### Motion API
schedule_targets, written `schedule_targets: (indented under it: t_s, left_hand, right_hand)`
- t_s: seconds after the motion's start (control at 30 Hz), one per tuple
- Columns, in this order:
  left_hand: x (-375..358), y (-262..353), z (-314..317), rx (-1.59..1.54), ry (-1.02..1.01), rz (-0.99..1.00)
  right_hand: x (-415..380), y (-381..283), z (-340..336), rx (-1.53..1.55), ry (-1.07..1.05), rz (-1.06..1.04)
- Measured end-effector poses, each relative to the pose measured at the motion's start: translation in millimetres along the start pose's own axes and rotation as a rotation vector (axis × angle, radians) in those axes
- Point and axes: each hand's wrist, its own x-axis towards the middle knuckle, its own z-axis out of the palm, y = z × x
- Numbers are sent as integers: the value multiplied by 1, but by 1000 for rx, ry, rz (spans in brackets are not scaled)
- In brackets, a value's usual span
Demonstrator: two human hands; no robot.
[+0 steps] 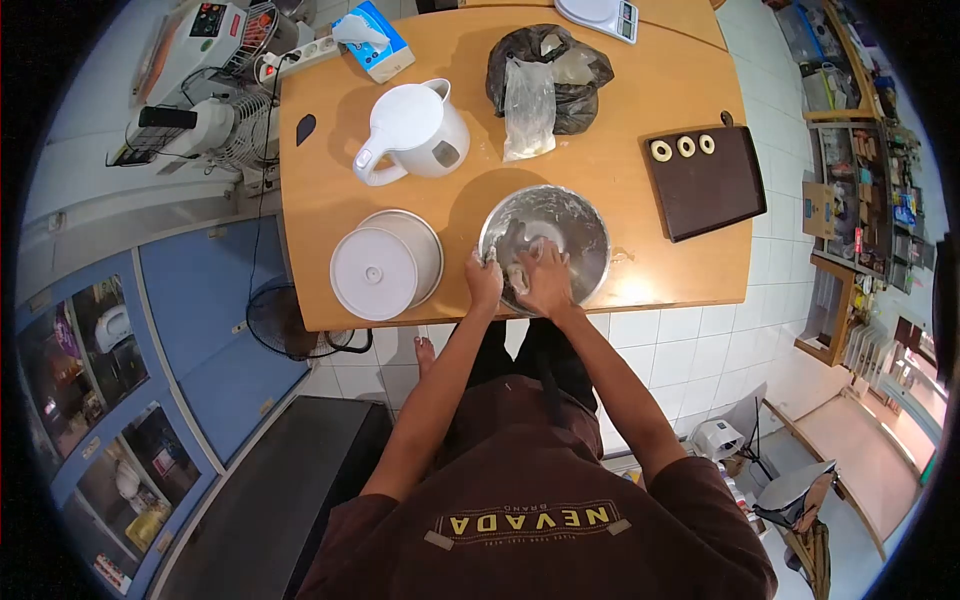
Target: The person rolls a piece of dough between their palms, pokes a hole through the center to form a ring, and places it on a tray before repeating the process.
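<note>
A stainless steel mixing bowl [596,240] with white smears inside stands at the table's front edge. My left hand [484,280], dusted with white, grips the bowl's left rim. Inside the bowl, my right hand [545,282] presses into a pale lump of dough [517,277] with its fingers curled; the hand partly hides the lump. Left of the bowl is a white lidded container [374,273]. To the right, a dark baking tray [708,190] carries three pale dough rings [685,147] along its far edge.
Farther back on the wooden table [620,285] stand a white electric kettle [418,130], a black plastic bag [575,105] with a clear bag [529,108], a tissue pack [375,45] and a kitchen scale [600,15]. A floor fan [285,320] is beside the table's left side.
</note>
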Motion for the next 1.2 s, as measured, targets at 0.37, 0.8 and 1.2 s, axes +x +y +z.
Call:
schedule_targets:
  t_s: [0.37, 0.8, 1.2]
  left_hand:
    - [1, -1, -2, 47, -27, -82]
    - [-4, 0, -2, 159, -4, -72]
    - [5, -5, -1, -116, -57, -164]
  right_hand:
    - [32, 14, 45, -61, 266, -49]
    - [90, 37, 33, 784, 620, 452]
    - [24, 26, 10, 217, 231, 6]
